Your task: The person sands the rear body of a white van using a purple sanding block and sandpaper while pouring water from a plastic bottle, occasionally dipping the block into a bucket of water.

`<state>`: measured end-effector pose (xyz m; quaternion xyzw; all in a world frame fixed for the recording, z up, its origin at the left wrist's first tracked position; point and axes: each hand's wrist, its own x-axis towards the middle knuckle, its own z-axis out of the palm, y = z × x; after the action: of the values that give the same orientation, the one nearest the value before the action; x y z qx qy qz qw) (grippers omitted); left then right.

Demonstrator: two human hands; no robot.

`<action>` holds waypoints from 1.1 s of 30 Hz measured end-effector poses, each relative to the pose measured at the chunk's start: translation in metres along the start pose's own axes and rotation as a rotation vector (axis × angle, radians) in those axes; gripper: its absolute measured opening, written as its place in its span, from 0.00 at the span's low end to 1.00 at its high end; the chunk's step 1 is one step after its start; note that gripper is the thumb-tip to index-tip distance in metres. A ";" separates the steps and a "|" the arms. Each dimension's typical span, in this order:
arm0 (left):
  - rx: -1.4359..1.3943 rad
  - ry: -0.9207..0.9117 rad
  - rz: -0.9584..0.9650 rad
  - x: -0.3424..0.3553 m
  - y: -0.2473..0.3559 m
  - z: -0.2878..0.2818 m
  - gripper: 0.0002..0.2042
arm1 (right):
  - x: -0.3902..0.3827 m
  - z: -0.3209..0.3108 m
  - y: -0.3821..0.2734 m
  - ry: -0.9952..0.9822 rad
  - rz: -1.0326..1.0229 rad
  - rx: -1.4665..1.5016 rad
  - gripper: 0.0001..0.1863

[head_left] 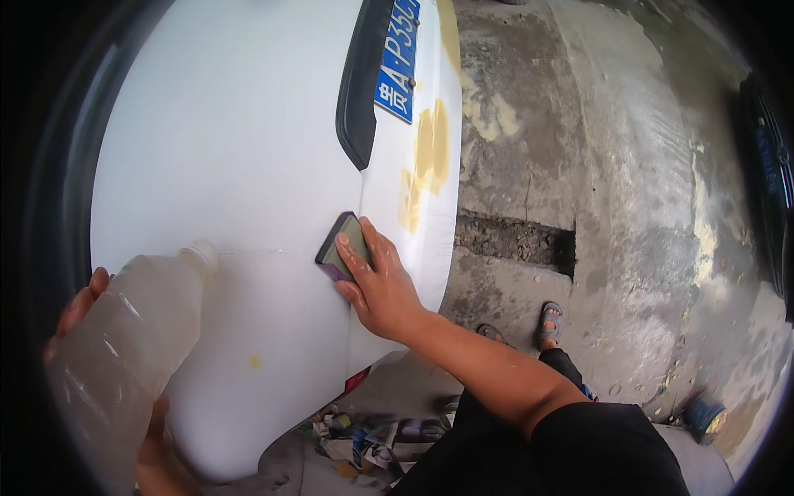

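Observation:
My right hand point(385, 285) is closed on a dark-edged sanding block point(337, 241), pressing it against the white rear panel of a car point(240, 165). Whitish residue dots the fingers. At the left, my left hand point(76, 314) wraps round a large clear plastic bottle point(132, 331) with cloudy contents. The bottle is tilted, its open mouth toward the panel; it hides much of that hand. A thin wet streak runs across the paint between the mouth and the block. Tan filler patches point(432, 149) mark the bumper beyond my right hand.
A blue licence plate point(399, 83) sits by a black trim strip point(357, 116). On the concrete floor point(620, 223) lies a rectangular pit point(517, 242). Littered scraps point(372, 438) lie below the bumper; a small bucket point(705, 416) stands at the right.

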<state>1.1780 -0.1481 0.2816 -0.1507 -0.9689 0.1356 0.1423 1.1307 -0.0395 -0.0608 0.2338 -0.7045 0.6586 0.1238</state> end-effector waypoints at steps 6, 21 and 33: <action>0.039 -0.042 0.043 0.002 0.000 -0.005 0.42 | 0.009 -0.009 -0.006 -0.030 -0.007 0.014 0.36; -0.091 0.056 -0.015 0.003 0.007 0.008 0.48 | 0.011 -0.004 -0.017 0.055 0.299 -0.014 0.33; 0.086 -0.020 0.121 0.008 0.012 0.000 0.34 | 0.048 -0.017 -0.009 0.056 0.483 0.074 0.31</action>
<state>1.1740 -0.1343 0.2798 -0.2015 -0.9527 0.1868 0.1302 1.0909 -0.0308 -0.0283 0.0446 -0.7117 0.7005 -0.0265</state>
